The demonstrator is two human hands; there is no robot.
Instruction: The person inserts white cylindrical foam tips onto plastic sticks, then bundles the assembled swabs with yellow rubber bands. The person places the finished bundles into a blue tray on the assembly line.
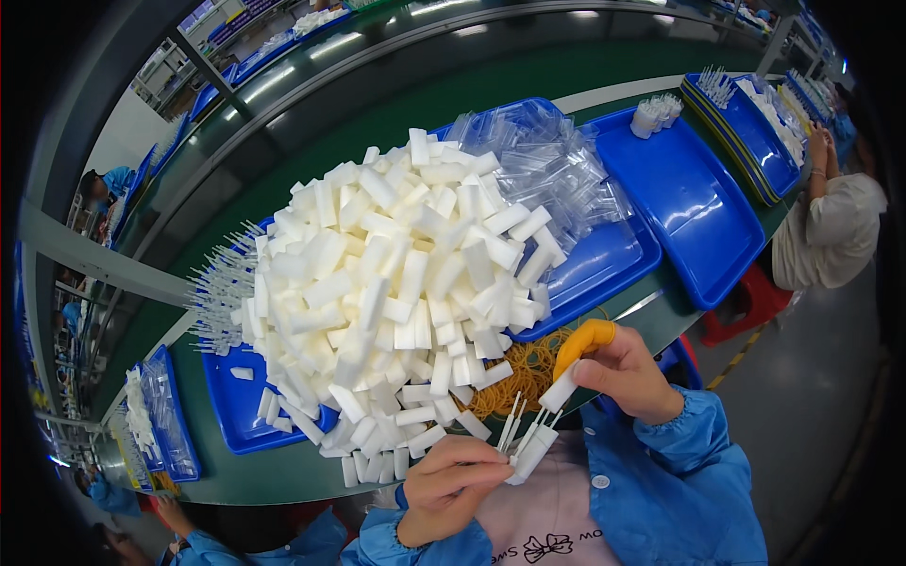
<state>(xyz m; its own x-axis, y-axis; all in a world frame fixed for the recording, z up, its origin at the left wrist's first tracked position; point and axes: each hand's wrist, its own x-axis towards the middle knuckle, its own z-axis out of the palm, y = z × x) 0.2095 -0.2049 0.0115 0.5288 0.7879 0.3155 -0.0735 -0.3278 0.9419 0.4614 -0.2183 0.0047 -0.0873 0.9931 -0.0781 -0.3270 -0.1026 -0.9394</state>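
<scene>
My left hand (445,489) pinches the base of a white pronged plastic part (510,432), its thin rods pointing up and away. One white foam block (536,455) sits against these rods, beside my left fingertips. My right hand (634,379), with a yellow finger cot (587,341) on one finger, grips another foam block (559,390) just above the rods. Whether this block touches the rod tips I cannot tell. Beyond my hands a large heap of white foam blocks (377,264) spills over the bench. Tan rubber bands (519,379) lie in a tangle between the heap and my right hand.
Clear plastic sleeves (543,160) fill part of a blue tray (604,274). Right of it, another blue tray (694,212) has white parts (655,115) at its far end. More pronged parts (222,292) stand left of the heap. A person (830,226) sits at the right.
</scene>
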